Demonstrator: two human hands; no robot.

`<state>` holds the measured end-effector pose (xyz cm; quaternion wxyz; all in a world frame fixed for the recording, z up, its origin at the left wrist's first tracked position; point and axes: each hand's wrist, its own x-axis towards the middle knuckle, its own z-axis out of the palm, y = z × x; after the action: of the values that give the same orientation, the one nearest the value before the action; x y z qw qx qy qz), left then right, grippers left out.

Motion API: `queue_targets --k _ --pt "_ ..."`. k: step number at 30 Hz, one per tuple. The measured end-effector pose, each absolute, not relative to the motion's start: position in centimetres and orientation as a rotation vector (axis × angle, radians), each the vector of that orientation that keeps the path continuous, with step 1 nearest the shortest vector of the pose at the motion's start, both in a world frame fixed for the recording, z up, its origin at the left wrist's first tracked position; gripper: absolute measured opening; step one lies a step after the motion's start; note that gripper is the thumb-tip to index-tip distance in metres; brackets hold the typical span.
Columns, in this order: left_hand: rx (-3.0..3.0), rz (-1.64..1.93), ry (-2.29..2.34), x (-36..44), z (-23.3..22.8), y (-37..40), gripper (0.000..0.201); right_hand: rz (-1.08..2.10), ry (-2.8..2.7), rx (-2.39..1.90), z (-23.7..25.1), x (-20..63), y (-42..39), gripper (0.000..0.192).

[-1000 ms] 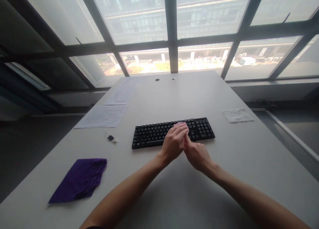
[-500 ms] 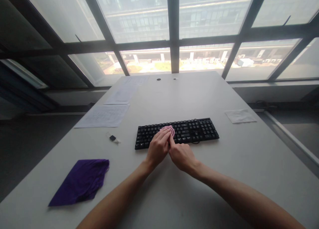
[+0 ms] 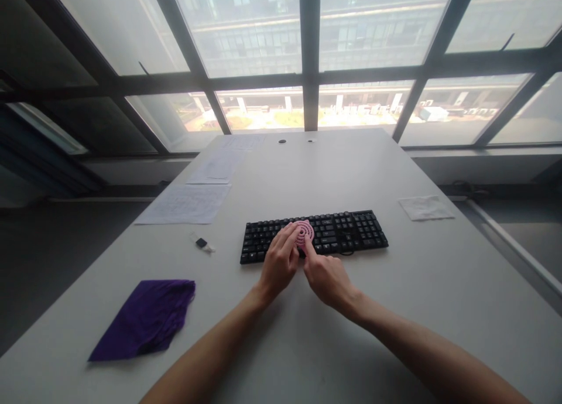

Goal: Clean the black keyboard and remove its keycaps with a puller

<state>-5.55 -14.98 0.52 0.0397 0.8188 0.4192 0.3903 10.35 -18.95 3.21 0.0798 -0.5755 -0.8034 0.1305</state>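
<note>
A black keyboard point(image 3: 342, 233) lies across the middle of the white table point(image 3: 395, 310). On its keys, left of centre, rests a round pink ridged pad point(image 3: 304, 232). My left hand point(image 3: 281, 263) grips the pad's left edge with its fingers. My right hand point(image 3: 327, 275) presses on the pad's lower right edge with fingertip and thumb. Both hands sit close together in front of the keyboard.
A purple cloth point(image 3: 144, 319) lies near the table's front left. A small black-and-clear item point(image 3: 202, 243) sits left of the keyboard. Paper sheets point(image 3: 184, 204) lie along the left side, a white tissue point(image 3: 425, 208) on the right. Large windows stand behind.
Both hands and the pink pad moved left along the keyboard from near its right part to left of centre, then shifted slightly right again.
</note>
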Motion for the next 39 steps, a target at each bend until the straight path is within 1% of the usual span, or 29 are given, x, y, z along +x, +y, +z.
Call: queue_targets --k 8,18,26,29,33,37,39 --pt "2.55 1.148 1.305 -5.2 0.3 -14.8 0.054 0.351 -2.317 -1.757 3.1 13.3 -19.3 0.069" --pt "2.565 1.065 1.325 -5.5 -0.4 -14.7 0.058 0.371 -2.334 -1.84 2.3 13.1 -19.5 0.069" --pt "2.555 1.093 1.309 -5.6 -0.4 -14.7 0.055 0.4 -2.194 -1.702 2.8 14.8 -19.3 0.064" --pt "2.541 1.129 1.304 -5.7 -0.3 -14.6 0.052 0.413 -2.007 -1.608 3.3 17.4 -19.1 0.059" --pt "2.529 1.186 1.271 -5.8 -0.2 -14.6 0.05 0.39 -1.655 -1.601 3.5 22.5 -18.5 0.044" --pt "2.532 1.204 1.251 -5.8 -0.1 -14.7 0.048 0.288 -1.333 -1.676 1.6 29.5 -17.6 0.037" --pt "2.538 1.203 1.247 -5.8 -0.1 -14.6 0.046 0.269 -1.192 -1.782 0.2 33.4 -17.3 0.038"
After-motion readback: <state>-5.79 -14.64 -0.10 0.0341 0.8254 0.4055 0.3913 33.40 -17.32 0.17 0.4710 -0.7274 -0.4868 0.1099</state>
